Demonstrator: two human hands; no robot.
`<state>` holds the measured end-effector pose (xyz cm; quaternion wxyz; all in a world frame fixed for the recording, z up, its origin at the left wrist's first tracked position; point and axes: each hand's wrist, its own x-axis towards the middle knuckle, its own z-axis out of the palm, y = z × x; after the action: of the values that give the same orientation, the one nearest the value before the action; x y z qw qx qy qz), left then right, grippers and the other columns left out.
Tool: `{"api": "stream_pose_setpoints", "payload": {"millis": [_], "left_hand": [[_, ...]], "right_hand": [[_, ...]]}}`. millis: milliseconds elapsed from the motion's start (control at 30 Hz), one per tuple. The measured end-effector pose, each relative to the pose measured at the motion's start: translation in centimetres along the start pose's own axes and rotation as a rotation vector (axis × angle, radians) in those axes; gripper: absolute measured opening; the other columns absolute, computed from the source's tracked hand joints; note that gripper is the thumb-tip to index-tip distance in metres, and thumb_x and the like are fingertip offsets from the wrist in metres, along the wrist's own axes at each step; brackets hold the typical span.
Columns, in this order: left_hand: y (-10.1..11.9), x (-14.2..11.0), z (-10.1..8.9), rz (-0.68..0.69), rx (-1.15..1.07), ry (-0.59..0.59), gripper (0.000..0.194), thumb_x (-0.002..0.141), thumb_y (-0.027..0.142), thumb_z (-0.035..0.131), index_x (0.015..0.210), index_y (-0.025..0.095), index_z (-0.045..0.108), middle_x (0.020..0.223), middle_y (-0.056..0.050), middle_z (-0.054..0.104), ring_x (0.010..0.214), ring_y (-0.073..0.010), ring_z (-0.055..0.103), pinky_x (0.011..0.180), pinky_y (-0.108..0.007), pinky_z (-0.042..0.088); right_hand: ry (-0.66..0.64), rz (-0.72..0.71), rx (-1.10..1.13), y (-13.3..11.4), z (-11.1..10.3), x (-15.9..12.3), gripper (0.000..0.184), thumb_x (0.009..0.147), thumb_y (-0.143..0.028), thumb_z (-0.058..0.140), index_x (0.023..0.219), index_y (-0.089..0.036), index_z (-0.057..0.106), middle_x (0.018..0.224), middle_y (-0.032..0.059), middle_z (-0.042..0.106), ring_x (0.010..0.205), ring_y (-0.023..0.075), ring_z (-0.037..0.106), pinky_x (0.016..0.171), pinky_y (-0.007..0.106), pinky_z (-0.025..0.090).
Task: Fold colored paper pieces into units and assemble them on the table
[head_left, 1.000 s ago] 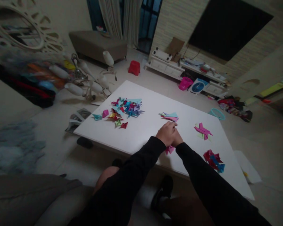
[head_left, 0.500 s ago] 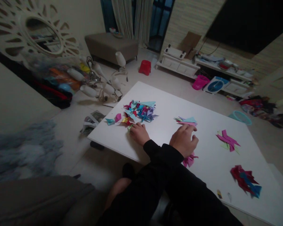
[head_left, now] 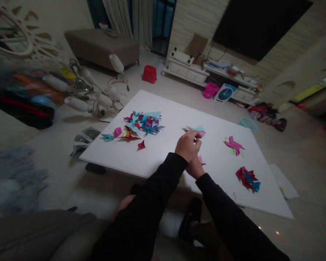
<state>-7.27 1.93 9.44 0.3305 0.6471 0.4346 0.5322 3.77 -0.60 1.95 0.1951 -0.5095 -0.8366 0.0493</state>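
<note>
My left hand (head_left: 188, 145) is over the middle of the white table (head_left: 163, 145), its fingers curled and thumb bent in. Whatever is between them is too small to make out. Just beyond its fingertips lies a small stack of folded paper pieces (head_left: 198, 129) in light blue, pink and green. My right hand (head_left: 195, 168) is tucked beneath the left one, its fingers hidden. A pink folded paper piece (head_left: 201, 160) shows beside it, partly covered. To the left lies a heap of colourful origami cranes (head_left: 145, 122), with a single red folded piece (head_left: 141, 144) in front.
Pink and green folded strips (head_left: 234, 145) and a red and blue folded bunch (head_left: 248, 179) lie on the table's right side. Beyond the table are a red stool (head_left: 149, 74), a pink bin (head_left: 211, 90) and a lamp fixture (head_left: 97, 98) on the floor.
My right hand has moved right from the crane heap to beneath my left hand. The light green piece at its fingers is no longer visible there. The view has shifted right.
</note>
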Motion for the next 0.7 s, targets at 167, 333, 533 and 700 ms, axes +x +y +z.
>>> {"api": "stream_pose_setpoints", "payload": {"millis": [167,333,533,700], "left_hand": [[0.1,-0.8,2.9,-0.168,-0.067,-0.088,0.018,0.077,0.004,0.053,0.082,0.017,0.064,0.086,-0.003,0.070,0.074,-0.0139,0.063,0.077,-0.027,0.053],[-0.8,-1.5,6.2,-0.276,-0.079,-0.336,0.033,0.073,0.001,0.059,0.101,0.016,0.069,0.105,-0.008,0.072,0.088,-0.0175,0.069,0.082,-0.031,0.057],[-0.9,-1.6,9.8,-0.316,-0.210,-0.411,0.039,0.075,0.012,0.069,0.113,0.016,0.065,0.120,-0.012,0.067,0.083,-0.0160,0.070,0.070,-0.028,0.059],[-0.9,-1.4,11.4,-0.285,-0.184,-0.373,0.021,0.077,0.009,0.063,0.097,0.014,0.068,0.098,-0.006,0.070,0.071,-0.0118,0.066,0.062,-0.021,0.054]], "right_hand": [[0.353,0.326,0.182,5.2,-6.7,-5.6,0.021,0.089,-0.040,0.063,0.078,-0.022,0.068,0.081,0.0048,0.066,0.084,0.0233,0.054,0.075,0.037,0.043],[0.480,0.496,0.379,6.9,-8.7,-6.1,0.029,0.087,-0.047,0.064,0.075,-0.021,0.070,0.080,0.0043,0.062,0.084,0.0214,0.055,0.067,0.032,0.042],[0.430,0.439,0.360,8.8,-9.7,-5.1,0.019,0.087,-0.038,0.068,0.077,-0.023,0.072,0.089,0.0055,0.059,0.096,0.0241,0.052,0.081,0.038,0.045],[0.389,0.374,0.323,9.4,-10.0,-5.7,0.015,0.088,-0.033,0.067,0.077,-0.024,0.071,0.092,0.0066,0.059,0.098,0.0260,0.050,0.090,0.043,0.043]]}}
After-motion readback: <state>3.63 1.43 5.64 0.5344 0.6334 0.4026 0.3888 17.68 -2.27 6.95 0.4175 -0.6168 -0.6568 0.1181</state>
